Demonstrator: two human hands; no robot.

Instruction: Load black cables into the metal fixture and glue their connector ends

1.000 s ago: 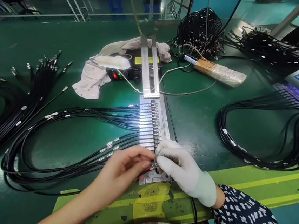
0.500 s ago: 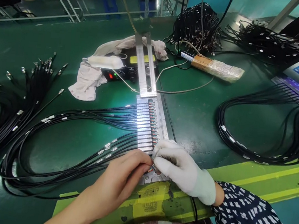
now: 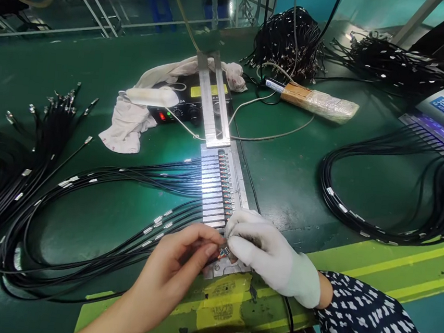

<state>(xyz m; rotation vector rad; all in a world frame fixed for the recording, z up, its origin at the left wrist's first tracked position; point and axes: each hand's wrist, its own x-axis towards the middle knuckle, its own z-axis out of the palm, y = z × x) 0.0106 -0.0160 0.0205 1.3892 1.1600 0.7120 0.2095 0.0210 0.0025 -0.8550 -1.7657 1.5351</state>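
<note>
From afar, I hold my bare left hand (image 3: 181,262) and white-gloved right hand (image 3: 263,249) nearly together over the near end of a flat silver metal fixture (image 3: 239,184). A small metallic connector with orange and blue parts (image 3: 223,252) sits between their fingertips; I cannot tell what either pinches. Looped black cables with white labels (image 3: 107,175) enter the fixture from the left.

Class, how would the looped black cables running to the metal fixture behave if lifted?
The black cables would probably flex, since they bend in a wide loop. They may spread unevenly, as separate strands fan out toward the metal fixture. Lifting could tug the ends lying along it.
</note>
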